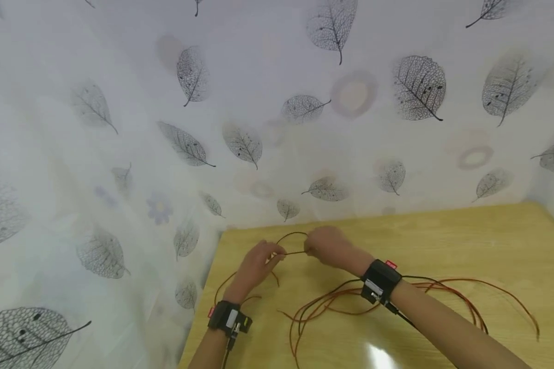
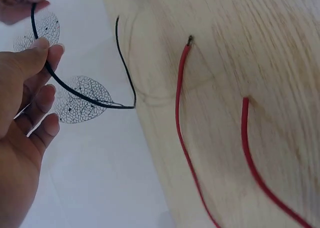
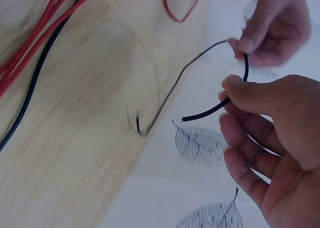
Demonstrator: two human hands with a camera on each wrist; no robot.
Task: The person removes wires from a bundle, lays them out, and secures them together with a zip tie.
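Both hands hold a thin black wire [image 1: 295, 252] above the far left part of the table, and it arcs between them. My left hand [image 1: 257, 262] pinches it between thumb and fingertips. In the left wrist view the black wire [image 2: 75, 92] runs on past the left thumb and bends sharply near its tip. My right hand [image 1: 330, 247] pinches another stretch close by. One cut end of the wire [image 3: 200, 115] sticks out past the right thumb and forefinger in the right wrist view. The other fingers of the right hand [image 3: 270, 123] are loosely curled.
Loose loops of red wire [image 1: 337, 292] and another black wire [image 1: 316, 302] lie on the wooden table [image 1: 443, 241] under the right forearm. Red wire ends [image 2: 178, 103] lie near the left hand. A leaf-patterned sheet [image 1: 268, 169] hangs along the table's back and left edges.
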